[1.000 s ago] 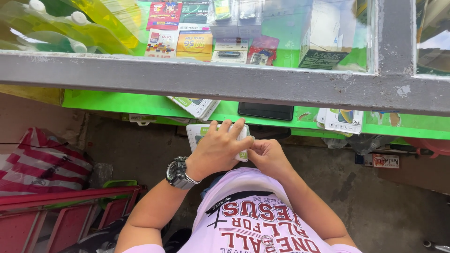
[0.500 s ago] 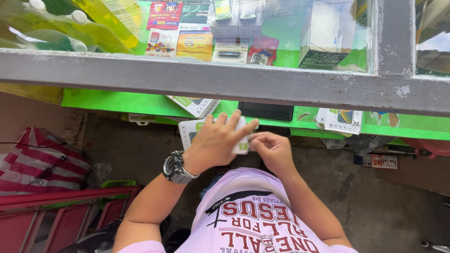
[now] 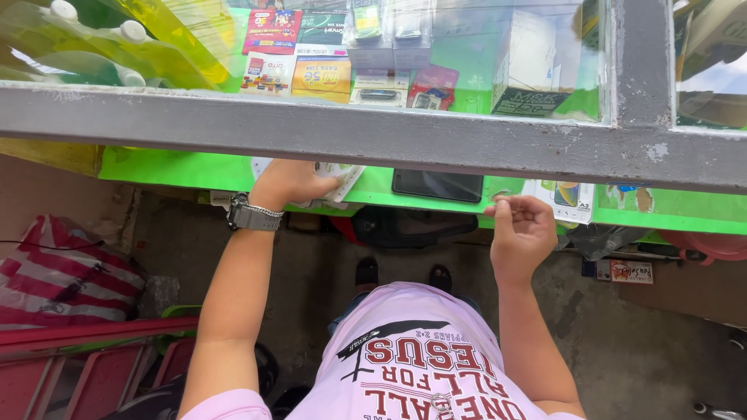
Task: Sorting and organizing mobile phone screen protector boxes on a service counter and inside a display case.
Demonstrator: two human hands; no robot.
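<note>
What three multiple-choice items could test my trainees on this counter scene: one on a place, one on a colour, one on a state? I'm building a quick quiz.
1. Where does the dark phone lie?
A. on the green shelf between the hands
B. on the floor
C. on the striped bag

2. What colour is the shelf?
A. blue
B. green
C. white

3. How is the left hand?
A. hanging free
B. shut on the phone
C. gripping a pack of cards at the shelf

Key: 1 A, the dark phone rests on the green shelf, right hand beside it. 2 B, its surface is bright green. 3 C, the left hand has its fingers around the pack of cards.
</note>
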